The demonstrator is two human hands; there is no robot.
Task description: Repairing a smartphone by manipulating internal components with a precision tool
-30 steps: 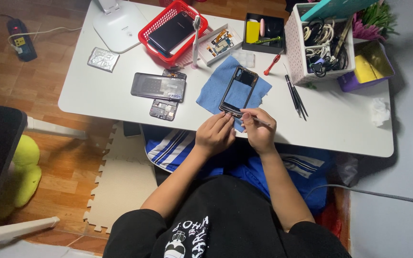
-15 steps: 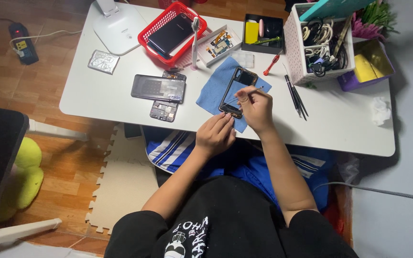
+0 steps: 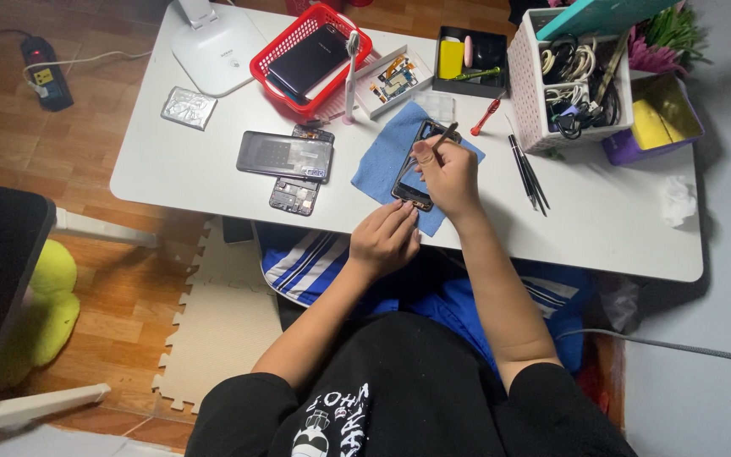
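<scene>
A dark phone (image 3: 409, 174) lies opened on a blue cloth (image 3: 382, 156) near the front edge of the white table (image 3: 619, 220). My right hand (image 3: 447, 173) rests over the phone's upper half and grips thin tweezers (image 3: 444, 136), their tip pointing at the phone's top end. My left hand (image 3: 385, 237) sits at the table's front edge with its fingertips on the phone's bottom end and the cloth.
Left of the cloth lie a second phone (image 3: 285, 156) and a dark circuit frame (image 3: 296, 193). Behind stand a red basket (image 3: 310, 57), a white lamp base (image 3: 217, 47), a small parts tray (image 3: 393, 79) and a white basket of cables (image 3: 570, 78). Loose tools (image 3: 528, 173) lie to the right.
My right hand has moved with the tweezers from the phone's bottom end up over its upper half. The left hand stays at the bottom end.
</scene>
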